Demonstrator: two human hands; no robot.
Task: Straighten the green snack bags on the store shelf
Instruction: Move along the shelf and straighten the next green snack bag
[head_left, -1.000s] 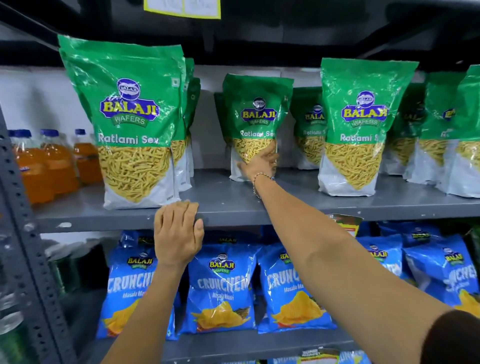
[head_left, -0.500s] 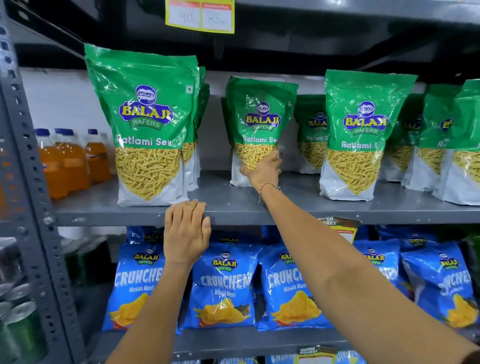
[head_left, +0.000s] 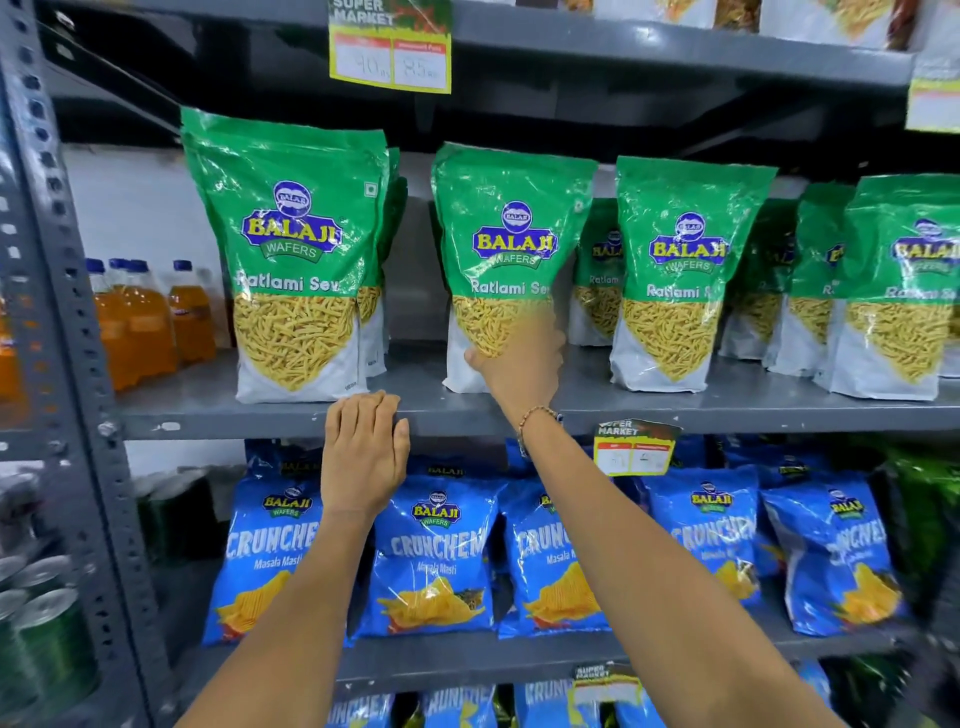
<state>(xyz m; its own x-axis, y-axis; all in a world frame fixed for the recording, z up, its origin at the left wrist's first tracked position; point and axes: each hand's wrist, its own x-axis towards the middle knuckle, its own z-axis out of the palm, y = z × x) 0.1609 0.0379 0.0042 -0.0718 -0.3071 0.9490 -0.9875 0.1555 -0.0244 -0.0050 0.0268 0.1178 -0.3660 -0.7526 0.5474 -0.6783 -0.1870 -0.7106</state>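
Several green Balaji Ratlami Sev bags stand upright on the grey middle shelf (head_left: 249, 410). The leftmost bag (head_left: 291, 249) stands at the shelf's front edge with more bags behind it. My right hand (head_left: 524, 358) grips the lower part of the second green bag (head_left: 511, 239), which now stands near the front edge. A third green bag (head_left: 680, 260) is to its right, and further green bags (head_left: 904, 280) follow at the far right. My left hand (head_left: 363, 452) rests flat on the shelf's front lip, holding nothing.
Orange drink bottles (head_left: 140, 322) stand at the shelf's left end. Blue Crunchem bags (head_left: 431, 551) fill the shelf below. A price tag (head_left: 389, 47) hangs from the upper shelf, another tag (head_left: 634, 447) from the middle one. A grey perforated upright (head_left: 57, 312) is at left, green cans (head_left: 36, 639) beside it.
My right hand has pulled the second green bag from the back of the shelf forward toward the front edge. The left hand stays on the shelf lip. The view has tilted upward.
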